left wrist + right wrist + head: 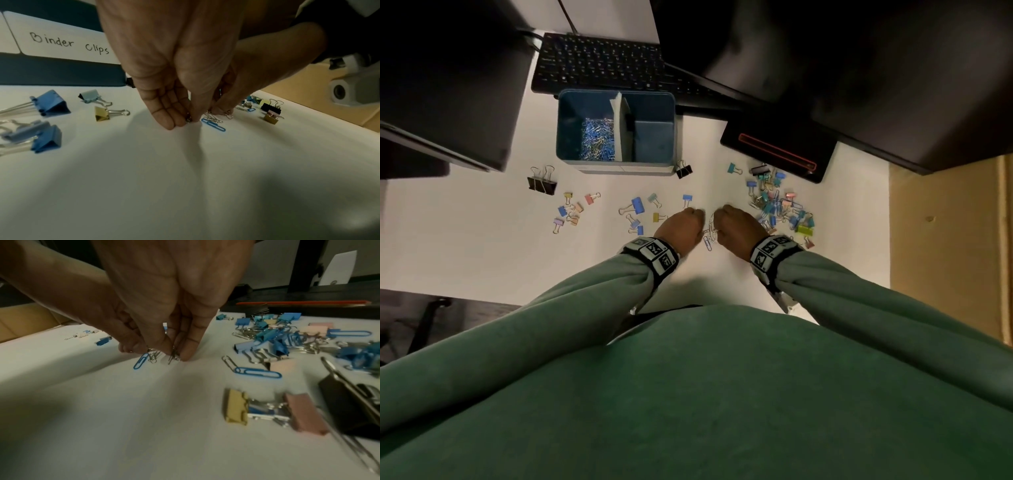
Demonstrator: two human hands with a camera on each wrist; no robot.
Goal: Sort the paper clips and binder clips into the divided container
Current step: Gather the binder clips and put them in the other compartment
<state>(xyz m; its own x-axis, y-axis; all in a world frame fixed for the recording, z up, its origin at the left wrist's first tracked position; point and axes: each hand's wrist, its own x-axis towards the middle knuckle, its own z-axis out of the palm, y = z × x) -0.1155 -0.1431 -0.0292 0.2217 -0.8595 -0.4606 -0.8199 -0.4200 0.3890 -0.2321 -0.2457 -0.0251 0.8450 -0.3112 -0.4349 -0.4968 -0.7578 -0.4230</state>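
Paper clips [710,232] pinched in both grips, left hand [681,228], right hand [736,229], binder clips [779,205] crowding right

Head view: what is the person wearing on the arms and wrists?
Long green soft-fabric sleeves cover both arms. Each wrist carries a grey band with square black-and-white tag markers, above bare left hand and right hand; no gloves or rings visible.
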